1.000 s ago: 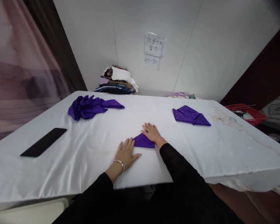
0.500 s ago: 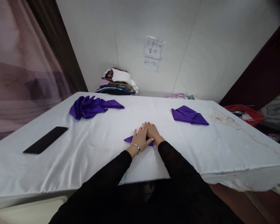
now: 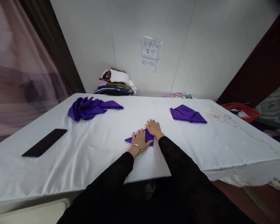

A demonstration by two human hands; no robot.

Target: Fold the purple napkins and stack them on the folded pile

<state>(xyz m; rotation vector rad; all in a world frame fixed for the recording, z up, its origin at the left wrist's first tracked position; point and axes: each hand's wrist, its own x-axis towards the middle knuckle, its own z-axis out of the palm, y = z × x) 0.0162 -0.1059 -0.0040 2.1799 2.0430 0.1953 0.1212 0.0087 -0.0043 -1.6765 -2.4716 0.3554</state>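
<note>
A folded purple napkin [image 3: 149, 135] lies on the white tablecloth in front of me, pointed at its left end. My left hand [image 3: 140, 139], with a silver bracelet at the wrist, rests flat on its middle and hides part of it. At the napkin's upper right edge, my right hand [image 3: 154, 128] lies flat with fingers stretched out. Another folded purple napkin [image 3: 188, 114] sits to the right. Crumpled purple cloth [image 3: 86, 108] is heaped at the far left.
A black flat slab [image 3: 45, 142] lies on the left of the white-covered table [image 3: 102, 155]. Behind the table's far edge is a stack of folded fabrics [image 3: 118, 82]. A red basket [image 3: 253, 115] stands beyond the right edge. Paper signs [image 3: 151, 48] hang on the wall.
My right hand has slid a little to the right, apart from my left hand, uncovering more of the purple napkin. My left hand stays on the napkin. The view has shifted slightly.
</note>
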